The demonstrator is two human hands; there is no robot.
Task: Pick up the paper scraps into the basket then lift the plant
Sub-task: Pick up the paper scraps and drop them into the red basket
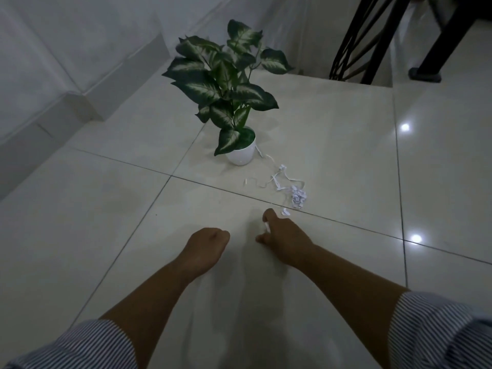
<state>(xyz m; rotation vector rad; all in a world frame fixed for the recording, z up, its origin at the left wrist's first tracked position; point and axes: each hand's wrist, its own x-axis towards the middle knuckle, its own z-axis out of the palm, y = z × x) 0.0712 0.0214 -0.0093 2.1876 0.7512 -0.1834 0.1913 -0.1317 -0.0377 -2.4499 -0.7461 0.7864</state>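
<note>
A potted plant (221, 83) with green-and-white leaves stands in a white pot (241, 153) on the tiled floor ahead. To its right lie thin paper strips (279, 179), a crumpled paper wad (298, 197) and a small scrap (286, 212). My right hand (285, 238) hovers just short of that scrap, fingers pinched on a white paper scrap (267, 227). My left hand (207, 242) is a closed fist, apparently gripping the rim of a faint see-through bag (226, 302) that hangs between my forearms. I see no other basket.
White cushioned furniture (66, 83) lines the left side. Dark metal chair legs (372, 41) stand at the back right, beyond a drop at the floor's edge (346, 82). Glossy pale tiles (439, 169) reflect ceiling lights.
</note>
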